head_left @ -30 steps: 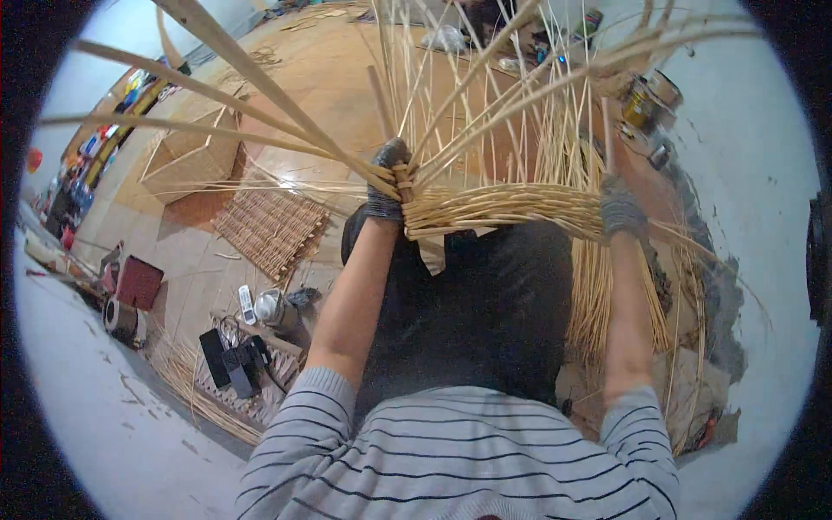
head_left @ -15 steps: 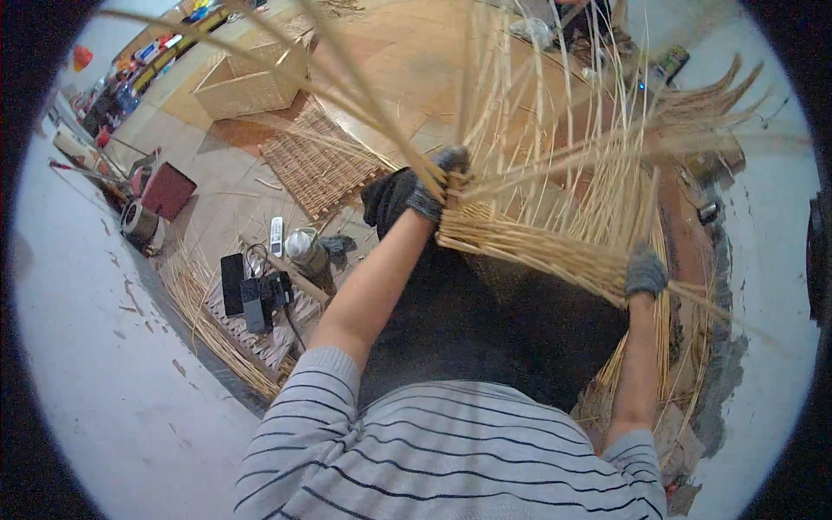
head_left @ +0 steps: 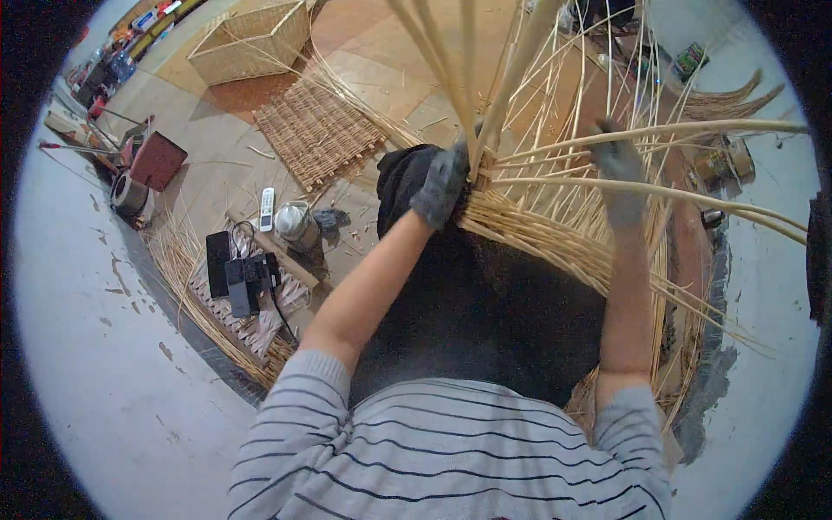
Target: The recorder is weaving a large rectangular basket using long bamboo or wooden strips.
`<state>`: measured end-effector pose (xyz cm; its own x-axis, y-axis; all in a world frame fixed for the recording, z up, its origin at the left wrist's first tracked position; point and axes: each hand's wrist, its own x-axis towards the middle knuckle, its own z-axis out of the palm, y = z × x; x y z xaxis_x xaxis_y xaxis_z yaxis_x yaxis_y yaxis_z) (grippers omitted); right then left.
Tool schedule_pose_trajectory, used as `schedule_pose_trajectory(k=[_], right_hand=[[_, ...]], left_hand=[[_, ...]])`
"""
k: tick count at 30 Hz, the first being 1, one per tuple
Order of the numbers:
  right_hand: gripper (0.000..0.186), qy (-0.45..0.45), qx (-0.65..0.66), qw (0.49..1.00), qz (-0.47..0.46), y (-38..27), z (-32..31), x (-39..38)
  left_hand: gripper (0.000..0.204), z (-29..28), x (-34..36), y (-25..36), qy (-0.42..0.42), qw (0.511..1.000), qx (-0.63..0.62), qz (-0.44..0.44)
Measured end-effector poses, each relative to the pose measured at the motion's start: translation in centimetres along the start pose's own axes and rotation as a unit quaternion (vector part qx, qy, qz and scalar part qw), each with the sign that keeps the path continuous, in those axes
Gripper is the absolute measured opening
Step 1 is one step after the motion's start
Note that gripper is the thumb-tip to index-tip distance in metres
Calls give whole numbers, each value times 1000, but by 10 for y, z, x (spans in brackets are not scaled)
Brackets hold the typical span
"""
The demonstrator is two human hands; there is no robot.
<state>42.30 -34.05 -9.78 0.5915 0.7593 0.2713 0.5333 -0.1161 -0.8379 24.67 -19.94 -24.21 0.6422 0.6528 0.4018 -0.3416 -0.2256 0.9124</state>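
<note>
My left hand (head_left: 440, 184), in a grey glove, grips the corner of the half-woven wicker piece (head_left: 537, 232) over my dark-clothed lap (head_left: 485, 321), where thick pale rods (head_left: 472, 69) fan upward and to the right. My right hand (head_left: 617, 163), also gloved, is raised above the woven band among the long rods (head_left: 693, 126). It is blurred, so I cannot tell whether it holds one. Thin pale stakes (head_left: 555, 104) stand up behind the woven band.
A finished wicker box (head_left: 251, 65) and a flat woven panel (head_left: 312, 130) lie ahead-left. Black devices (head_left: 243, 290), a white remote (head_left: 267, 208) and a metal container (head_left: 299, 230) are at my left. A red dustpan (head_left: 160, 162) leans farther left. Cans (head_left: 728, 165) stand right, by the wall.
My right hand has let go of the band's right end and moved up among the rods. My left hand has shifted rightward on the corner, and the fan of rods has swung to the right.
</note>
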Motion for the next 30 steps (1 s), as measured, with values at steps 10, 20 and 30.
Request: schedule_pose_trajectory(k=[10,20,30], right_hand=[[22,-57,281,941,180,-33,141,107],[23,-113,378,915,88,4,131,109],[15,-11,-461,755,-466,37,-14,-14]], left_hand=[[39,33,-43,20,224,962,-142,-62],[28,18,-26,9,153,975,-150,-58],[29,-8,72,13,-311,937,116,108]])
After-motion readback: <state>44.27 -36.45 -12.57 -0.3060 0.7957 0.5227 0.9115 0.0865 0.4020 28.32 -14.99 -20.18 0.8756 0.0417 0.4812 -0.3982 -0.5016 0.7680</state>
